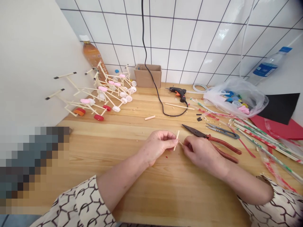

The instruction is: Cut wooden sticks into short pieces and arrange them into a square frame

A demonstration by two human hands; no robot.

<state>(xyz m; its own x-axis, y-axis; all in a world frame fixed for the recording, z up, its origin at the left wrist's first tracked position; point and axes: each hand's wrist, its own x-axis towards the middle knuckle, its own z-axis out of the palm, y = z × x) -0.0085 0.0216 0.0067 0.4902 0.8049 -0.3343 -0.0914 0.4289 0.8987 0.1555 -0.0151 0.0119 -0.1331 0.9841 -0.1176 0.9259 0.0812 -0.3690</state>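
Observation:
My left hand pinches a short pale wooden stick between thumb and fingers, held nearly upright. Close to its right, my right hand is closed on a thin piece of wooden stick, whose tip points toward the first stick. Whether the two pieces touch I cannot tell. Just behind my right hand lie long-nose pliers with red handles, and past them small thread snips. A short pinkish stick piece rests on the wooden table.
Several stick-built models with bottle-cap wheels stand at the left by a tea bottle. Behind are a cardboard box, a hot glue gun, tape and a plastic bag of caps. Wrapped chopsticks lie right.

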